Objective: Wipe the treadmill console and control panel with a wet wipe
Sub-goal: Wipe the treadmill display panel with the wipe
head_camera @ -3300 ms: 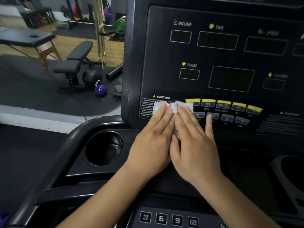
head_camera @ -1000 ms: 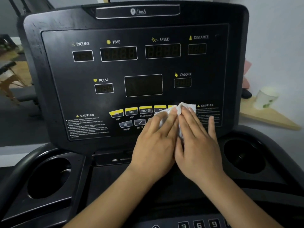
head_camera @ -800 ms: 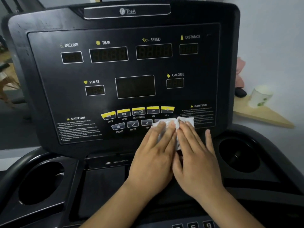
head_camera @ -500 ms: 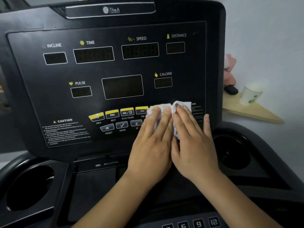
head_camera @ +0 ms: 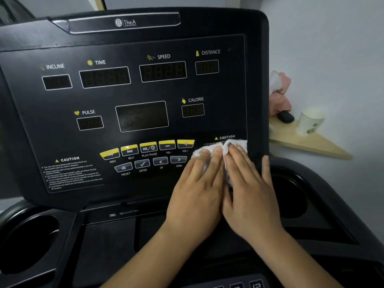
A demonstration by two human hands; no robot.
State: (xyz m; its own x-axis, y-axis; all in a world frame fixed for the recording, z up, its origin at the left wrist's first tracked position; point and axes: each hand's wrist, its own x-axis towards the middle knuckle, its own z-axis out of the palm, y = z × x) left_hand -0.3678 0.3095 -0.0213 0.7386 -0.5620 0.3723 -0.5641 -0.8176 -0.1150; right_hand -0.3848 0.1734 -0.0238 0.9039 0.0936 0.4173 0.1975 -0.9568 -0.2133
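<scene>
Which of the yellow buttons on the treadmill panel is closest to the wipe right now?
The rightmost yellow button, marked VOL+; the crumpled white wet wipe lies just right of it, the other four farther left.

Indoor exercise space; commercial gym or home workout corner, cannot tell which. Main evidence: black treadmill console (head_camera: 62,125) filling most of the view, with dark readouts (head_camera: 163,71) labelled INCLINE, TIME, SPEED, DISTANCE, PULSE and CALORIE. Below those, a row of yellow media buttons (head_camera: 148,147) (PREV, NEXT, PLAY/PAUSE, VOL) and grey PRESET, ENTER, UP, DOWN keys. Moulded into the deck, a left cup holder (head_camera: 27,244) and a right cup holder (head_camera: 291,196). Plain pale wall (head_camera: 332,48) close on the right; against it a small wooden corner shelf (head_camera: 307,142) carrying a paper cup (head_camera: 309,121), a dark object (head_camera: 286,117) and something pink, blurred.
</scene>
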